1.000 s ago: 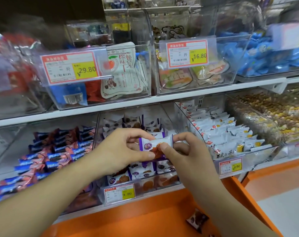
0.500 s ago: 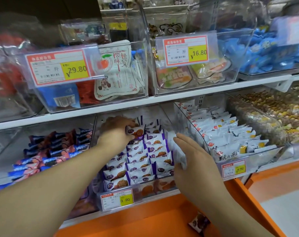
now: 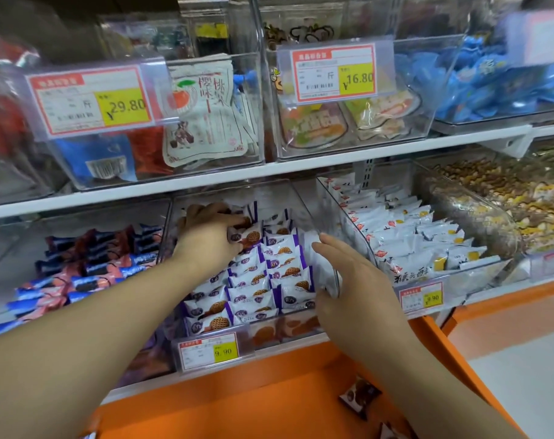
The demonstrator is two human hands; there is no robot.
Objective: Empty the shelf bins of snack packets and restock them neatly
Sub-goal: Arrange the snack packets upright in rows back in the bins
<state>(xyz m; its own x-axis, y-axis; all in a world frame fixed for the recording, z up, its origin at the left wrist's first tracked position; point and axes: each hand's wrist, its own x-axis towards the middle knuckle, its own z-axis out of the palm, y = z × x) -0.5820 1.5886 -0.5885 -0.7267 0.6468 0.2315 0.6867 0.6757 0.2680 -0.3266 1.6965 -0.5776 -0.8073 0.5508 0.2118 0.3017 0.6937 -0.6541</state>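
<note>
The restocking of the middle clear bin (image 3: 304,198) is looking well advanced: purple-and-white waffle packets (image 3: 279,274) are lying in two tidy overlapping rows from front to back. The left hand (image 3: 210,237) is closing its fingers on one waffle packet (image 3: 248,237) at the rear of the left row, seemingly seating it. The right hand (image 3: 348,280) is resting flat and empty, fingers apart, against the bin's right side. Loose dark packets (image 3: 358,399) are lying on the orange ledge (image 3: 237,403) below, apparently unshelved.
</note>
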